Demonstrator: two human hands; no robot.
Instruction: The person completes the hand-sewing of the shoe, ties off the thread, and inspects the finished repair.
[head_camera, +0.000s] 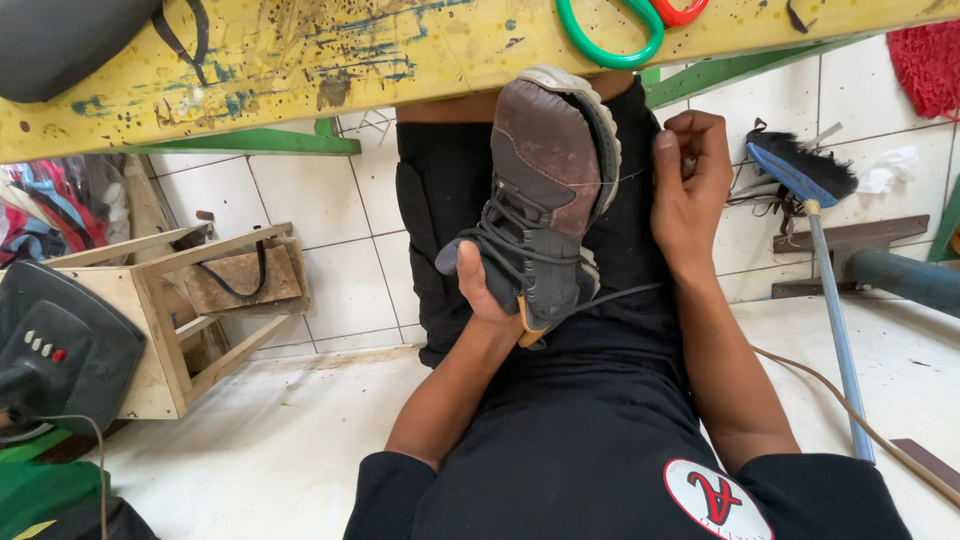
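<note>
A worn dark shoe (545, 190) with a brown toe and grey sole rests on my lap, toe pointing up toward the yellow workbench (300, 70). My left hand (480, 290) grips it from below at the heel and laces. My right hand (690, 185) sits beside the sole at the right, fingers pinched shut on a thin thread (628, 178) that runs to the sole's edge. No needle can be made out.
Green-handled scissors (610, 40) lie on the paint-stained workbench. A wooden crate (160, 320) and a dark machine (60, 350) stand at left. A blue-handled brush (810, 200) leans at right, a cord (850, 410) crosses the white floor.
</note>
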